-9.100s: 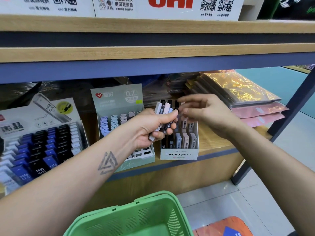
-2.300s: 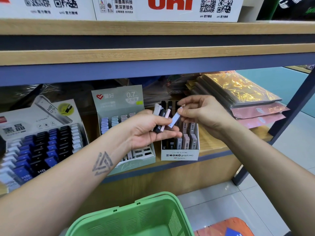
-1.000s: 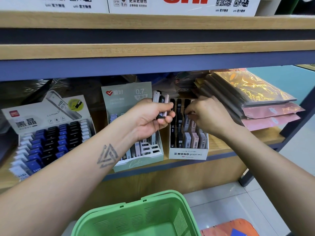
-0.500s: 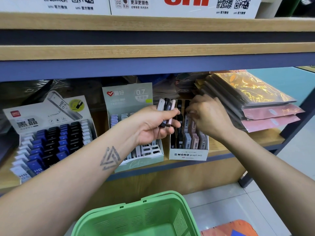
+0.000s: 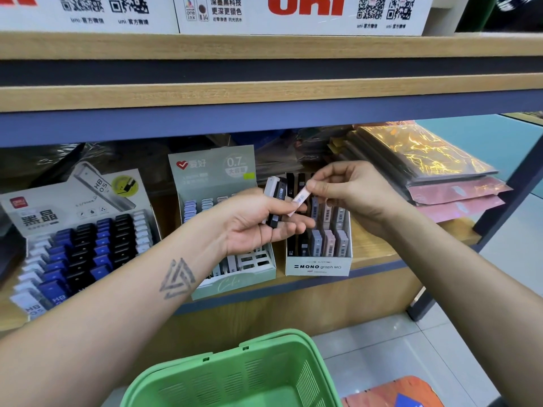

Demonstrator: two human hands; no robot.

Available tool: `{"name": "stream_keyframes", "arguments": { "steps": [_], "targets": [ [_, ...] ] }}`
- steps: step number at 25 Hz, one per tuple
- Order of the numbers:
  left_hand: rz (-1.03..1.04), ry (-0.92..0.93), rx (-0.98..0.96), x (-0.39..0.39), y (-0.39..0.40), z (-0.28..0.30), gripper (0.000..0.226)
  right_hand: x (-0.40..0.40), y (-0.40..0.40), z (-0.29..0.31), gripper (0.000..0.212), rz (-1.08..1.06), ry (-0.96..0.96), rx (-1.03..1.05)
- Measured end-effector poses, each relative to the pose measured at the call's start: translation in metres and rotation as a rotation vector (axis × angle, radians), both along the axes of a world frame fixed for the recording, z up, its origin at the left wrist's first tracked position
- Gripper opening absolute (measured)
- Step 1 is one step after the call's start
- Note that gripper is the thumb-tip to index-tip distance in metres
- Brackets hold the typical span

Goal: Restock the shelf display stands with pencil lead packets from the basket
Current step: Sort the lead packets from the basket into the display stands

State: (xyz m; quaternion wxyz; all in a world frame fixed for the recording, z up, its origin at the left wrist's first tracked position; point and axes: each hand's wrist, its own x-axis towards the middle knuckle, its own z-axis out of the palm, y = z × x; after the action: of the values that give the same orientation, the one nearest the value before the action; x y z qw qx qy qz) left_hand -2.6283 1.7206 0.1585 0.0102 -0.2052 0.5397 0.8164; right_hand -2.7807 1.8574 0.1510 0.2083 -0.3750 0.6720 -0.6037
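The right hand (image 5: pixel 357 198) has come back out of the MONO graph MG display box (image 5: pixel 318 259), where half a second ago its fingers were down among the slots, and now pinches the top end of a pale pink lead packet (image 5: pixel 300 200) between thumb and forefinger. The packet's lower end still lies against the fingertips of the left hand (image 5: pixel 258 223), so it is being drawn from the bunch rather than carried. The left hand's fingers are curled around that bunch, a white packet (image 5: pixel 271 188) and a black packet (image 5: pixel 279 201), held just left of the right hand's fingertips and in front of the box. Judging by this, one packet has just been slotted and the pink one is next; it likely belongs in the pink column below the right hand's fingers. The grey-green 0.7 display stand (image 5: pixel 223 230) sits behind the left hand, with open slots showing below its wrist, and the HB 0.5 stand (image 5: pixel 73 236) lies well to the left. The green basket (image 5: pixel 235 374) waits beneath both forearms; what remains inside cannot be seen.
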Motion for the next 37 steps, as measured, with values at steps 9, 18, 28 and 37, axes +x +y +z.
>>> {"name": "stream_keyframes", "arguments": {
  "steps": [9, 18, 28, 37],
  "targets": [
    [0.082, 0.054, -0.087, -0.006, 0.0, 0.003, 0.022, -0.008, 0.021, 0.005, 0.01, 0.093, 0.029, 0.079],
    [0.176, 0.116, -0.256, -0.02, 0.012, 0.001, 0.024, 0.002, 0.024, 0.017, 0.042, 0.162, 0.455, 0.232],
    [0.194, 0.067, -0.185, -0.018, 0.006, -0.001, 0.025, -0.024, 0.026, 0.005, 0.009, -0.206, 0.661, 0.315],
    [0.166, 0.066, -0.202, -0.015, 0.004, -0.002, 0.025, -0.019, 0.016, -0.014, 0.019, -0.258, 0.72, 0.396]
  ]
}}
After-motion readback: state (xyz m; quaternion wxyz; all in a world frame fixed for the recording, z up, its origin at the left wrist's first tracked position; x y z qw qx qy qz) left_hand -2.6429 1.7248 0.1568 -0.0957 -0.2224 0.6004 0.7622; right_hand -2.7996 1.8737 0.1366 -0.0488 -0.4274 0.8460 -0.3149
